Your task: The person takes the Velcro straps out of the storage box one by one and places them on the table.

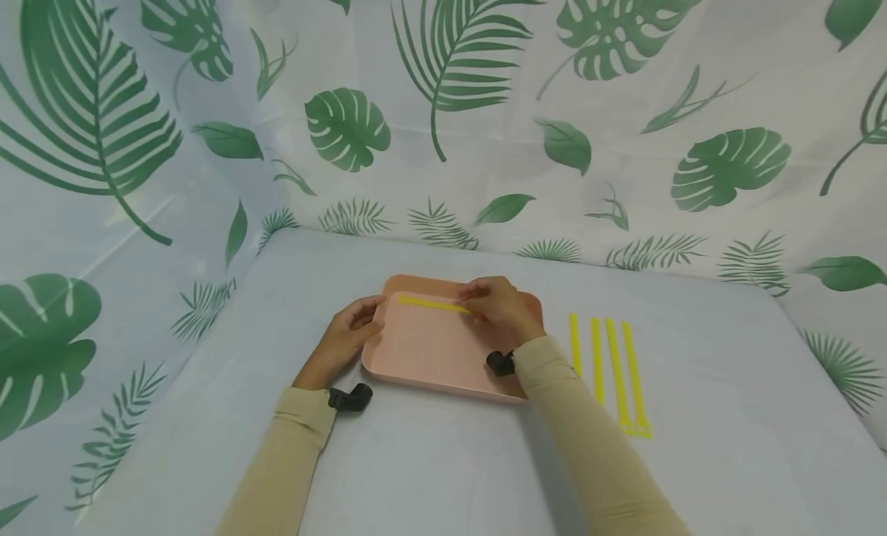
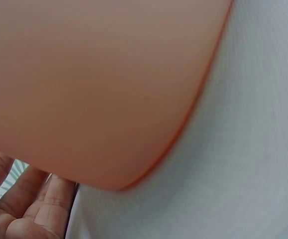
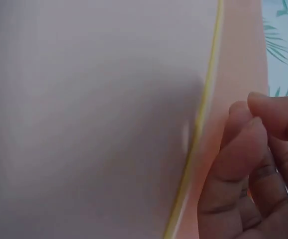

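Observation:
A pink tray (image 1: 430, 351) lies on the white table. My left hand (image 1: 346, 340) holds its left edge, with the fingertips partly hidden behind the tray in the left wrist view. One yellow strip (image 1: 433, 304) lies inside the tray along the far side. Over the tray's right part is my right hand (image 1: 500, 309), close to the strip's right end. In the right wrist view, its thumb and forefinger (image 3: 243, 149) are bent toward each other with nothing seen between them, and the strip (image 3: 198, 124) runs beside them.
To the right of the tray, several more yellow strips (image 1: 617, 374) lie side by side, roughly parallel. My right forearm (image 1: 589, 436) partly covers the nearest ones. A white curtain with green leaves (image 1: 485, 120) rises behind the table and at its sides.

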A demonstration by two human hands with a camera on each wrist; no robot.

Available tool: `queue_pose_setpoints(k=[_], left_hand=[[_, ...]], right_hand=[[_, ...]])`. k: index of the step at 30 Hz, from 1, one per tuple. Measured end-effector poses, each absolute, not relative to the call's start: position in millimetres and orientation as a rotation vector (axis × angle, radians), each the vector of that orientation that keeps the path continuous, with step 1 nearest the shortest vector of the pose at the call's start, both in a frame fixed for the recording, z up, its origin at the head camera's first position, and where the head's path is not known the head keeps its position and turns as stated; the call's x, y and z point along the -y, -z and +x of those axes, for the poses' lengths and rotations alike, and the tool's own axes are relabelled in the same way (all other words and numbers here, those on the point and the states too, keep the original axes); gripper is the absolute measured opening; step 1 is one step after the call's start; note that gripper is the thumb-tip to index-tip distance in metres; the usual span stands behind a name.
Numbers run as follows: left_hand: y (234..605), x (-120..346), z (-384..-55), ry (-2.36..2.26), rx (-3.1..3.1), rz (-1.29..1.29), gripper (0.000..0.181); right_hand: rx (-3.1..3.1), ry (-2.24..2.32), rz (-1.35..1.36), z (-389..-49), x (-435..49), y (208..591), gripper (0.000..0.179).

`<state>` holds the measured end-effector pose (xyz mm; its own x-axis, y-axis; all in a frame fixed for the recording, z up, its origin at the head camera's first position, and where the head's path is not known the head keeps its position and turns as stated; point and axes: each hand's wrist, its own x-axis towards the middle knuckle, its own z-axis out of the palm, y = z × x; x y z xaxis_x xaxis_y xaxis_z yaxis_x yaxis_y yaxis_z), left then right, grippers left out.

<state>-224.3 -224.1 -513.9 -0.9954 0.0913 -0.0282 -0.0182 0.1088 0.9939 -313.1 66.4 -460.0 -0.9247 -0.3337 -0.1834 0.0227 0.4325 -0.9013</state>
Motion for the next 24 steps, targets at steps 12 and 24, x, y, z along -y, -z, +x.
queue_pose_setpoints(k=[12,24], left_hand=[[512.4,224.0,-223.2,-2.063,-2.249,0.072,0.055],[513.5,223.6,-223.7,-2.084,-2.228,0.099,0.055]], right_hand=[[-2.570,1.273,-0.344,-313.4,-61.0,468.0,0.018],[-2.582,1.202,-0.381,-312.1,-60.2,464.0,0.017]])
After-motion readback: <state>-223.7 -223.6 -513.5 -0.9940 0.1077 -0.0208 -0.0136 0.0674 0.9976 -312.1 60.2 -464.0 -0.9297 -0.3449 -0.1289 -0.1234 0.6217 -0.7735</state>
